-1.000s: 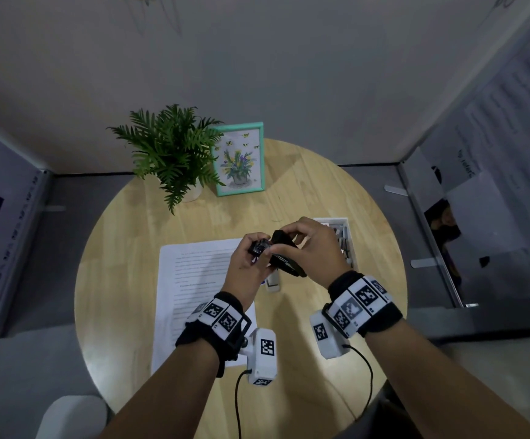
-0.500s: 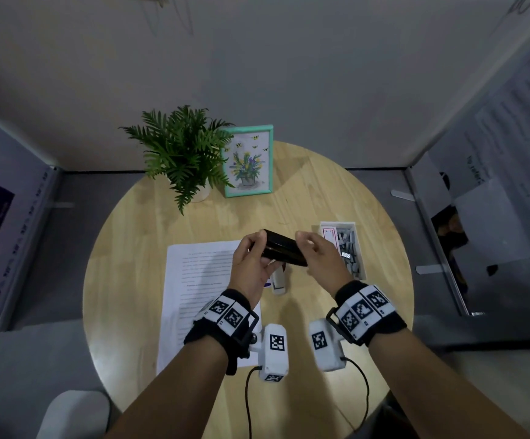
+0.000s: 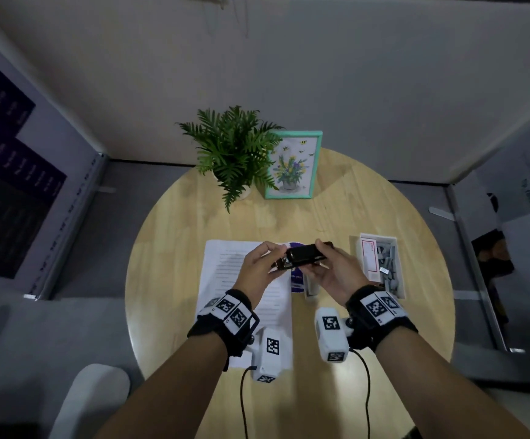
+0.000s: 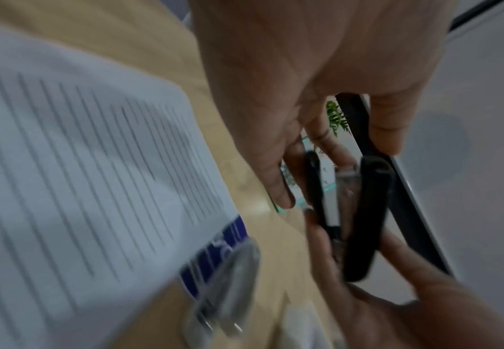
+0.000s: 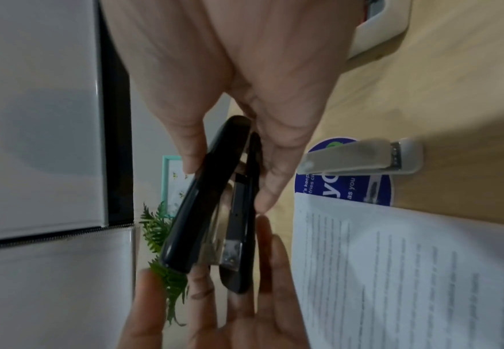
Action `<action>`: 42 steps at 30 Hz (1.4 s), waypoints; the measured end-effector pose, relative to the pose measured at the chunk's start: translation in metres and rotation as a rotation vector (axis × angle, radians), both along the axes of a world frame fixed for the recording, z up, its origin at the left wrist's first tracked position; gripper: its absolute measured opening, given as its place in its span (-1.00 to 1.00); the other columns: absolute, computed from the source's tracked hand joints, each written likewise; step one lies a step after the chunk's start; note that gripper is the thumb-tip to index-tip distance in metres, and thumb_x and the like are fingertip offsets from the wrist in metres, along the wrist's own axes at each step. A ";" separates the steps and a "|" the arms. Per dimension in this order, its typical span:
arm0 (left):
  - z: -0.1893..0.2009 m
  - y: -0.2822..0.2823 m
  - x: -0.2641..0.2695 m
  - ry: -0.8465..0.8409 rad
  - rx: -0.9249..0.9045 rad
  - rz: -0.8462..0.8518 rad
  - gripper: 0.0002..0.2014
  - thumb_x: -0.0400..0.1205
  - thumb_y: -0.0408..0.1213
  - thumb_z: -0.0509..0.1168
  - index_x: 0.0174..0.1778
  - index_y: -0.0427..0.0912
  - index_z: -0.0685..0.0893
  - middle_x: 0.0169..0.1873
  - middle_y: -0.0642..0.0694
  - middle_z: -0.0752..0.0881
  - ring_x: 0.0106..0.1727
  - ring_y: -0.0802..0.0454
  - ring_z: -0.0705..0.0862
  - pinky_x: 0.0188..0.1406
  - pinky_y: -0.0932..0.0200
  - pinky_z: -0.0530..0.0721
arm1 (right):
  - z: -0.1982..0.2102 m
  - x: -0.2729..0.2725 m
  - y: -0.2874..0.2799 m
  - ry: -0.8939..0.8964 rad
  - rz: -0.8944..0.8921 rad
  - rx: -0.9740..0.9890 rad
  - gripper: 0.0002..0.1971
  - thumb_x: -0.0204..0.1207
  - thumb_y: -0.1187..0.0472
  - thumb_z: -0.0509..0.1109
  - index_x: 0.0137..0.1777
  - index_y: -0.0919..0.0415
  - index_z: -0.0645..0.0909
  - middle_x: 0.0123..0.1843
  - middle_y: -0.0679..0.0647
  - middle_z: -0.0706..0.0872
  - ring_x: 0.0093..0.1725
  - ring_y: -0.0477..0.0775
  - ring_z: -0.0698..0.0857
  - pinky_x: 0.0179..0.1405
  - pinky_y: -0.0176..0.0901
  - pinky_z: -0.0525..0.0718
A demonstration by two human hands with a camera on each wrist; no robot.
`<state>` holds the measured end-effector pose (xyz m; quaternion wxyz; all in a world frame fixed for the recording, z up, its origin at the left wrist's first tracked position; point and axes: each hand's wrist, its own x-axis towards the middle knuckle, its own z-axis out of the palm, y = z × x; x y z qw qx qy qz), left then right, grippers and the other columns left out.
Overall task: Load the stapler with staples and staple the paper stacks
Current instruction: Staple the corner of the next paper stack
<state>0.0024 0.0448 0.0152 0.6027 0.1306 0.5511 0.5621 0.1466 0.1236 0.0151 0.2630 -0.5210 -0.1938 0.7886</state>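
Both hands hold a black stapler (image 3: 304, 256) level above the round table, over the gap between paper and staple box. My left hand (image 3: 277, 259) pinches its front end, where the metal magazine shows. My right hand (image 3: 319, 258) grips the rear between thumb and fingers. In the right wrist view the black stapler (image 5: 208, 207) has its top lying close along the base. In the left wrist view the black stapler (image 4: 364, 212) sits between my thumb and fingers. A printed paper stack (image 3: 241, 280) lies left of the hands. An open staple box (image 3: 380, 264) stands on the right.
A second, light grey stapler (image 5: 361, 158) lies on a blue round sticker (image 5: 346, 186) just under the hands. A potted fern (image 3: 232, 153) and a framed picture (image 3: 292, 166) stand at the table's (image 3: 194, 391) far edge. Panel walls close in on both sides.
A second ago the stapler's top stood swung up from the base. It now lies down along it, and the hands have turned the stapler level between them.
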 end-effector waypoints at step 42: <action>0.024 -0.040 -0.071 0.668 0.157 -0.271 -0.82 0.68 -0.28 0.26 0.17 -0.12 0.67 0.02 0.02 0.82 0.01 0.13 0.80 0.02 0.24 0.73 | 0.097 -0.115 -0.001 -0.156 -0.269 0.687 -0.82 0.60 0.12 0.35 -0.01 0.25 0.53 -0.28 0.24 0.70 -0.28 0.19 0.71 -0.12 0.07 0.73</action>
